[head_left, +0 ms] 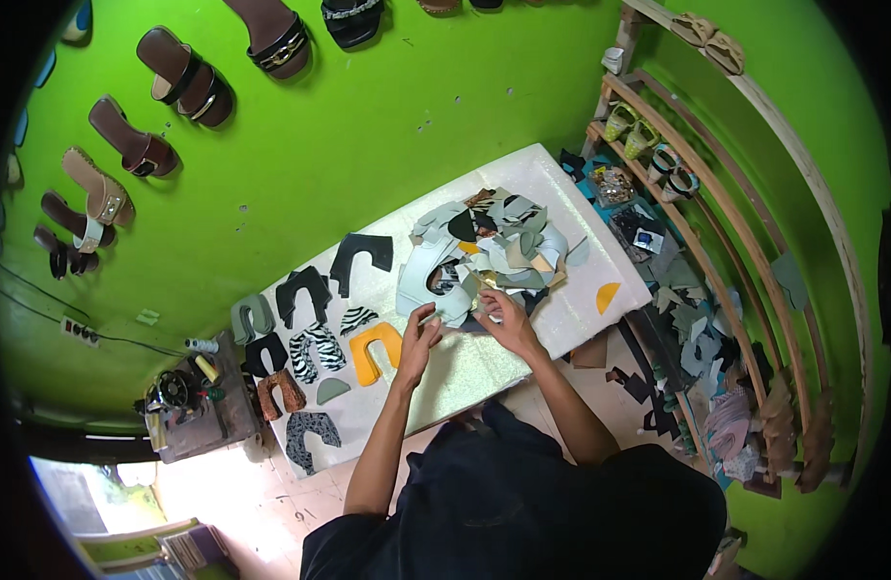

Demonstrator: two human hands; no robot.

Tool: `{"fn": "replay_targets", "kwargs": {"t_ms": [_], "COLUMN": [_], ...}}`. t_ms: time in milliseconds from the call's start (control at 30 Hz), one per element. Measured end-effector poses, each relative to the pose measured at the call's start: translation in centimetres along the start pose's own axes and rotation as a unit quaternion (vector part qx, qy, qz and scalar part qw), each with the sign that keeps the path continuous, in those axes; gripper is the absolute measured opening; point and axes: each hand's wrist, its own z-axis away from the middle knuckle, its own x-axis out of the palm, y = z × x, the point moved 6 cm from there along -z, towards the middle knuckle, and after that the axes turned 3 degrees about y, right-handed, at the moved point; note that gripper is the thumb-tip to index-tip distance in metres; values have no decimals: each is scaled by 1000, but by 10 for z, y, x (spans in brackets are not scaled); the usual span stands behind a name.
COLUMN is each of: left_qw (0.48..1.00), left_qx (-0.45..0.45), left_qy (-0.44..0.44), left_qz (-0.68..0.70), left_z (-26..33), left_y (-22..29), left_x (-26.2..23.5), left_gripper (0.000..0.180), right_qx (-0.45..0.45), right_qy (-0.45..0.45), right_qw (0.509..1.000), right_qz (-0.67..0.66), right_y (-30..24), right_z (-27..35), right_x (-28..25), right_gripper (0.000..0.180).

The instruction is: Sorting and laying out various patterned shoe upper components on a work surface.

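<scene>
A heap of leather-like scraps [527, 246] in grey-green, white, beige and black lies on the white tabletop [484, 372]. At its near left edge is a large pale curved piece [415, 272]. My left hand [422, 338] is beside the lower edge of this pale piece, its fingers stretched out and nothing seen in them. Against the near side of the heap is my right hand [507, 321], thumb and fingers apart among the scraps. Left of my hands lie U-shaped pieces: a yellow one [366, 356], a zebra-striped one [318, 350], a black one [363, 255] and several others.
Sandals [186, 77] hang on the green wall. A wooden rack [692, 140] with shoes stands at the right, above more scraps [692, 324]. Beyond the table's left end is a sewing machine [172, 390]. A yellow half-round piece [608, 297] lies near the table's right edge.
</scene>
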Motion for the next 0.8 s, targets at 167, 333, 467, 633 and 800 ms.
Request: {"fn": "replay_targets", "kwargs": {"t_ms": [167,333,467,633,800], "left_qw": [999,995,996,997,996], "left_qx": [-22,-11,-18,-16,-42], "left_qy": [40,92,63,24,4], "left_qz": [-13,-39,-69,-66,-74], "left_z": [-11,-22,-27,-29,-27], "left_y": [-16,-26,-29,-25,-16], "left_x": [-18,-32,-37,-41,-46], "left_gripper": [44,47,44,39,36], "right_qx": [-18,-93,-88,-59,-20], "right_qy": [-33,-64,-100,-111,-124], "right_qw": [999,984,964,966,976], "right_qz": [30,137,229,225,178], "right_y": [3,1,11,27,16], "right_z": [-19,-33,-37,-39,-39], "right_x": [28,61,81,84,79], "right_gripper": [46,49,53,50,42]}}
